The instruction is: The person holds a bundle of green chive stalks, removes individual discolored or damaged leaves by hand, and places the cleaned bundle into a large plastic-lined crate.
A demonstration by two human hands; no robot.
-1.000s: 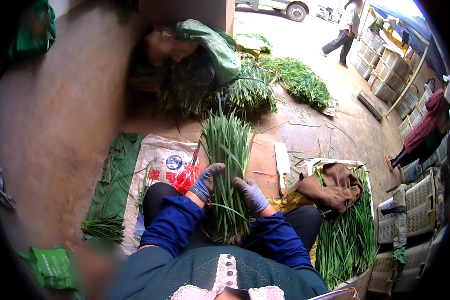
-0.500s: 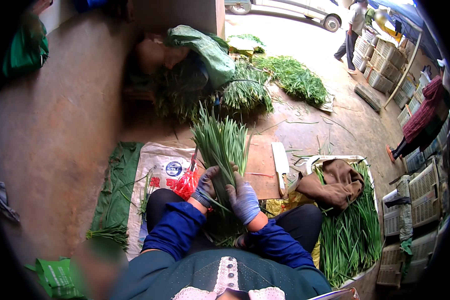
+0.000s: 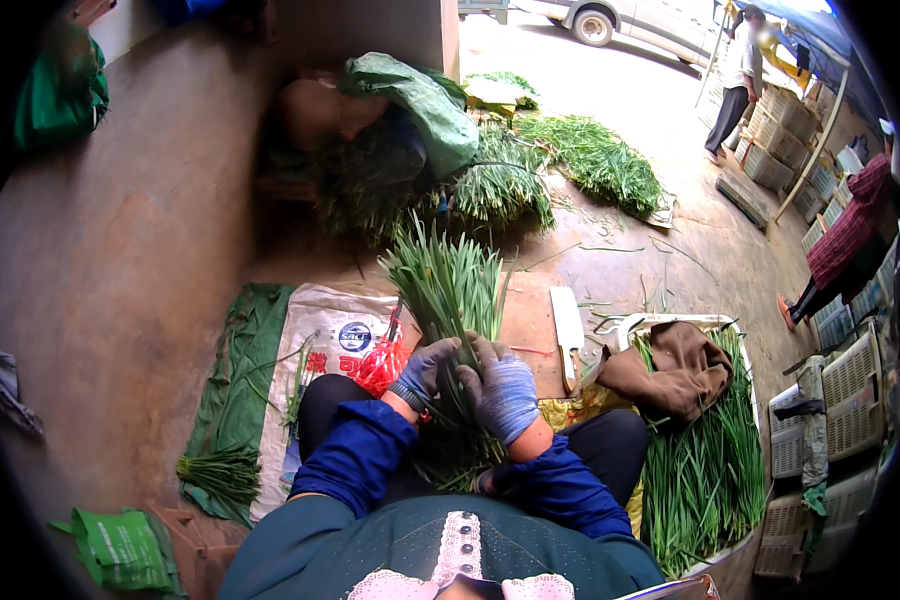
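Note:
A thick bunch of garlic chives (image 3: 442,285) stands upright between my knees, its leaf tips pointing away from me. My gloved left hand (image 3: 428,370) is closed around its left side. My right hand (image 3: 502,390), in a bluish-grey glove, wraps the right side, fingers curled over the leaves near the left fingertips. The lower end of the bunch is partly hidden by my hands and sleeves. Just left of the bunch lies a tangle of red plastic strips (image 3: 382,366). Beyond my right hand, a cleaver (image 3: 567,325) rests on a brown board (image 3: 530,300).
On my right, a white crate (image 3: 760,430) holds loose chives under a brown cloth (image 3: 675,375). A small tied bundle (image 3: 220,472) lies left on green sheeting (image 3: 235,370). Heaps of greens (image 3: 595,160) lie ahead. Two people stand near stacked crates (image 3: 850,400) at right.
My right hand has shifted up the bunch, its fingers now folded over the leaves beside my left hand. A blurred shape at lower left is gone. The far person has moved right.

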